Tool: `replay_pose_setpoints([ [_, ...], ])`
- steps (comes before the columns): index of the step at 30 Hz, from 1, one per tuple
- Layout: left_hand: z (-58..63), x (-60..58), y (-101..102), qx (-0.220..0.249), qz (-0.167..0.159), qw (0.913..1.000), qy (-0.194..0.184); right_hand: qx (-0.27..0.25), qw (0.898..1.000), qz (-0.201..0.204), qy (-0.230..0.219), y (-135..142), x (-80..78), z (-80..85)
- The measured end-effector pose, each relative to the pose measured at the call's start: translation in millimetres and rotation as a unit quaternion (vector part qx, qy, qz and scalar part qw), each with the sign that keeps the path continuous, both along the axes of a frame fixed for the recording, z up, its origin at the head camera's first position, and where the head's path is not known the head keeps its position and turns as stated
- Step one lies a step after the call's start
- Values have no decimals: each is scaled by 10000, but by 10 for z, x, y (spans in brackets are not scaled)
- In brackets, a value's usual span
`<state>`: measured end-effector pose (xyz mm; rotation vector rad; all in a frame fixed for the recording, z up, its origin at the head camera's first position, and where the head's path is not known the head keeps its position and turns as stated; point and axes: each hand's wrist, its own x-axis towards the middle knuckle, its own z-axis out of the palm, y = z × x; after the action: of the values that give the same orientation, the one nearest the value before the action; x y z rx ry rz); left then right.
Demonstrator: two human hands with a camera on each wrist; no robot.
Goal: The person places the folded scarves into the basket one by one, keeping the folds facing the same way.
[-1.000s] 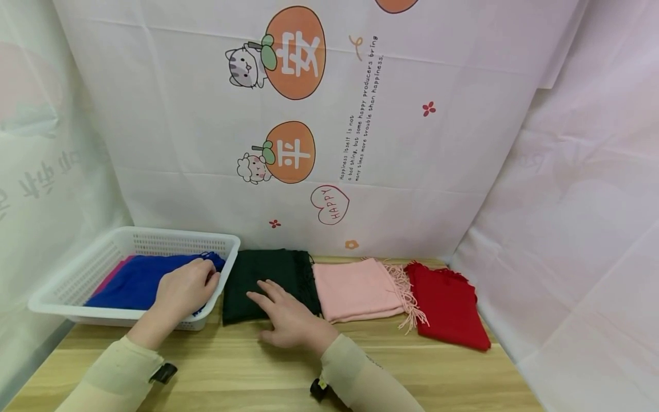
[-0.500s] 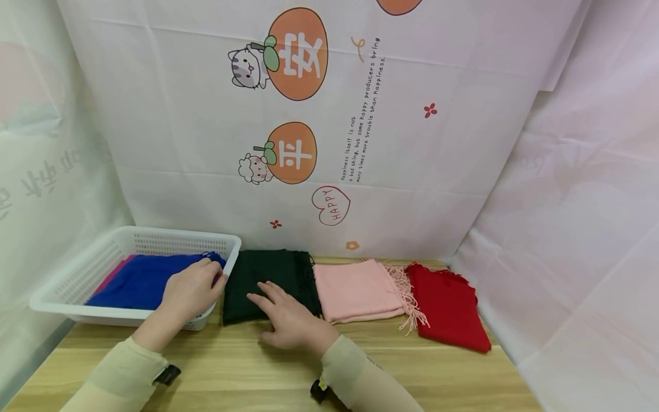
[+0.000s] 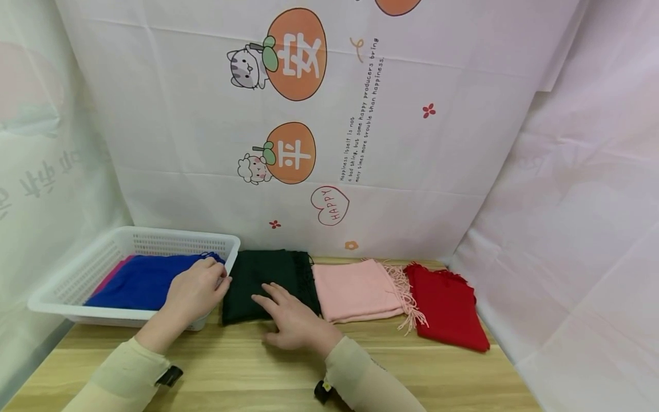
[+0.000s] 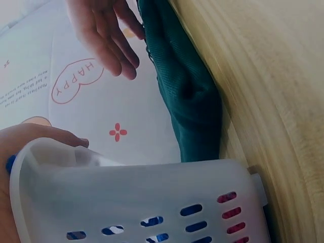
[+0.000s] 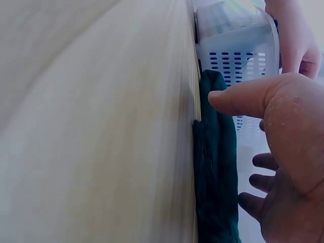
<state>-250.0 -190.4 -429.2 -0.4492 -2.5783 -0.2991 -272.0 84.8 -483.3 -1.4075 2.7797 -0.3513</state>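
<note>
Loosely bent, the fingers of my left hand (image 3: 197,288) hang over the right end of the white plastic basket (image 3: 56,300), with nothing visible in them. Inside the basket a folded blue scarf (image 3: 136,280) lies over a pink cloth (image 3: 113,273). To the basket's right is a folded dark green scarf (image 3: 244,289) with fringe on its right side. My right hand (image 3: 296,320) is above the front of this scarf, fingers spread. The right wrist view shows the fingertips close over the green scarf (image 5: 223,147); contact cannot be made out.
A folded pale pink scarf (image 3: 355,289) with long fringe lies right of the green one. Beyond it a folded red scarf (image 3: 448,309) lies at the right. They rest on a wooden table (image 3: 247,377) against a printed white backdrop (image 3: 401,212).
My left hand has moved right, from over the blue scarf to the basket's right rim. My right hand has shifted slightly right. The scarves lie as before.
</note>
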Motion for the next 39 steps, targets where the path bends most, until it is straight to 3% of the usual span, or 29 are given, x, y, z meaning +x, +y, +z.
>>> replay_pose_setpoints([
  [13, -22, -17, 82, -116, -100, 9998, 143, -54, 9999, -102, -73, 178, -19, -12],
  [28, -72, -9, 229, -381, -535, 9942, 853, 69, 9996, -264, -50, 302, -28, -12],
  [39, -163, -15, 405, -474, -697, 9935, 766, -38, 9989, -474, 17, 420, -66, -22],
])
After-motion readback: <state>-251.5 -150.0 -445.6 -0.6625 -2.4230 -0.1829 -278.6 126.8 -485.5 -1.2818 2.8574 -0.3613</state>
